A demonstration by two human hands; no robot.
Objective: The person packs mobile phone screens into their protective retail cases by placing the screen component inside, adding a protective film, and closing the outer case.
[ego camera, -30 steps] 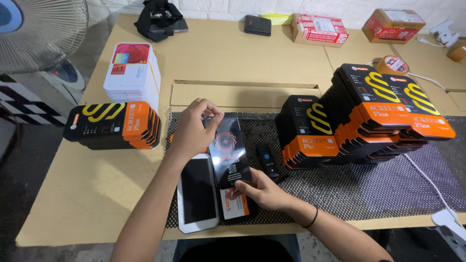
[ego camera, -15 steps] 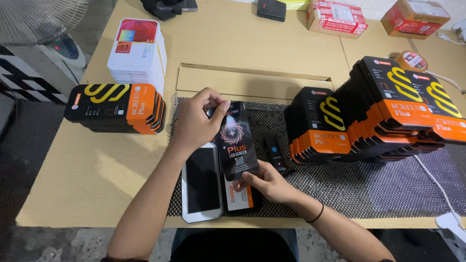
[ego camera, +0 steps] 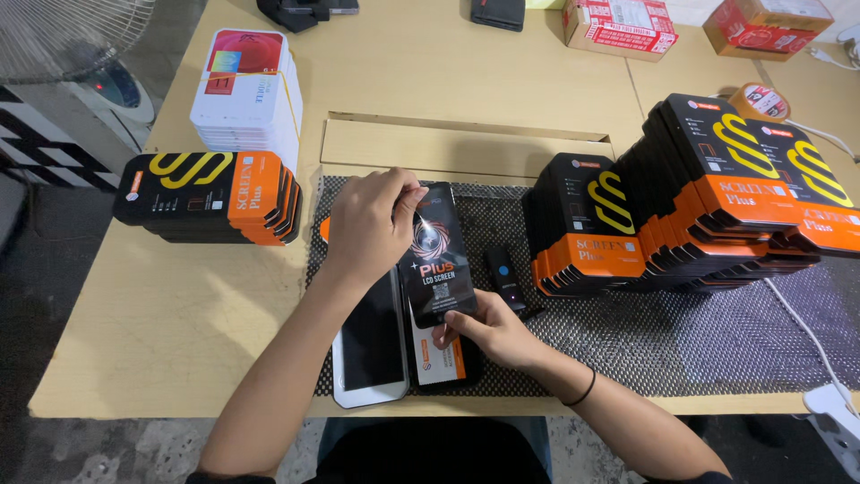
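Two hands: both on one black screen panel (ego camera: 436, 255), which is held tilted above the mesh mat (ego camera: 627, 332), near the middle of the bench (ego camera: 161, 305).
Right hand (ego camera: 488, 330): at the panel's 6 o'clock end, thumb and fingers pinching its lower edge from beneath; a dark band circles the wrist.
Left hand (ego camera: 367, 229): at the panel's 12 o'clock end, fingers (ego camera: 408, 190) bunched and pinching the top corner.
Under the panel: an open black-and-orange sleeve (ego camera: 439, 363) lies flat on the mat, with a white phone (ego camera: 370, 345) lying face up just beside it at 9 o'clock.
At 3 o'clock: a small black tool (ego camera: 504, 278), then leaning rows of black-and-orange boxes (ego camera: 699, 197).
At 9 o'clock: a short row of the same boxes (ego camera: 210, 197) lying on its side, off the mat.
Farther, 11 o'clock: a banded stack of white boxes (ego camera: 246, 99); at 12 o'clock a flat cardboard piece (ego camera: 466, 148).
Step in hand: by the look of it, the panel is out of its sleeve and held up for handling.
Next move calls for: probably an edge-only hold kept level, with the glass face left untouched and the panel not flexed.
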